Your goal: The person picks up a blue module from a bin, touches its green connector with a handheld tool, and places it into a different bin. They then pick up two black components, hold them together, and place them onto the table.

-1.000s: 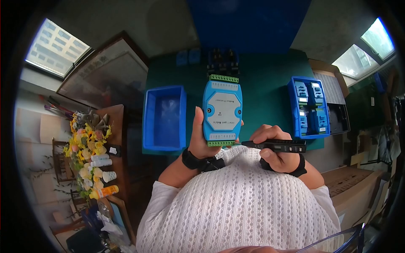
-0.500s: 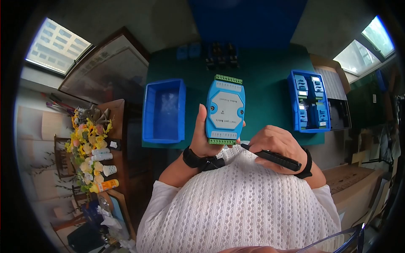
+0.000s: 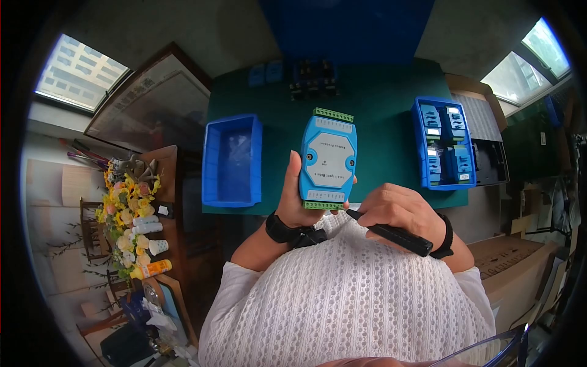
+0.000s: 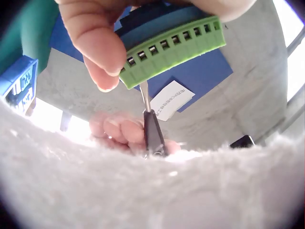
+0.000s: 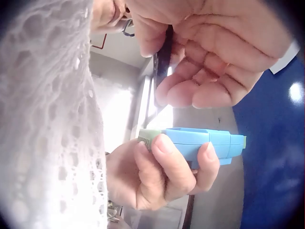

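My left hand (image 3: 295, 199) grips a blue module (image 3: 328, 160) with a grey label and green terminal strips at both ends, held upright before the chest. My right hand (image 3: 406, 214) holds a black screwdriver (image 3: 400, 238), its tip toward the module's lower strip. In the left wrist view the metal shaft (image 4: 145, 95) meets the edge of the green strip (image 4: 174, 50); whether it sits in a screw hole is hidden. The right wrist view shows the left fingers (image 5: 178, 167) curled round the blue module (image 5: 205, 143), and the screwdriver (image 5: 163, 67) between right thumb and fingers.
On the green table (image 3: 385, 110) stand an empty blue bin (image 3: 232, 160) at left and a blue bin (image 3: 444, 144) of several modules at right. Dark parts (image 3: 313, 79) and two blue pieces (image 3: 265, 73) lie at the back. An open carton (image 3: 486, 122) stands beyond the right bin.
The right hand has turned over, knuckles up, and the screwdriver's handle end now slants downward. The module has shifted slightly to the right, still in the left hand.
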`<move>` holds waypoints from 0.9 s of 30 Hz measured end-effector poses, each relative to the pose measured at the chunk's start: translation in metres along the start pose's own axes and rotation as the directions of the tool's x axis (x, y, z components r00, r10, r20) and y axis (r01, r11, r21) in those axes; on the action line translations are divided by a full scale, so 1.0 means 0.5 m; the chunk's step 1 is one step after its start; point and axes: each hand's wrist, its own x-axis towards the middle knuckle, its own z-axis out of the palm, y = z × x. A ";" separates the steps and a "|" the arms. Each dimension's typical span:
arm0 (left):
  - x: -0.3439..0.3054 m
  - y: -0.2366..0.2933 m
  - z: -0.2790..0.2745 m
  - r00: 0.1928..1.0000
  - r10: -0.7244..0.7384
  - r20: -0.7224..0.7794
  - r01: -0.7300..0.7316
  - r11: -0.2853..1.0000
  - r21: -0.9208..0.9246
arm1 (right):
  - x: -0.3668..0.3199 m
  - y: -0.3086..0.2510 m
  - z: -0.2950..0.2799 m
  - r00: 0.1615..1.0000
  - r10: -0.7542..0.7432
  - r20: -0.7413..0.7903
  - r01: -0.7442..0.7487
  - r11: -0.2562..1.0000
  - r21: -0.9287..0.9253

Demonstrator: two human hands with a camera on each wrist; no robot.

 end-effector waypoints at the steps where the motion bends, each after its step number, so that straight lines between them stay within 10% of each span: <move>1: 0.002 -0.003 0.003 1.000 -0.001 -0.009 0.001 1.000 -0.014 | -0.002 -0.002 -0.008 0.999 0.009 0.036 -0.008 1.000 -0.030; 9: 0.015 -0.025 0.004 0.999 -0.048 0.010 0.048 0.999 0.027 | -0.021 -0.016 -0.050 0.985 0.044 0.169 -0.029 0.995 -0.093; 27: 0.024 -0.101 0.033 0.993 0.116 -0.032 -0.111 0.987 0.113 | -0.070 0.001 -0.061 0.999 0.004 -0.033 -0.003 1.000 0.019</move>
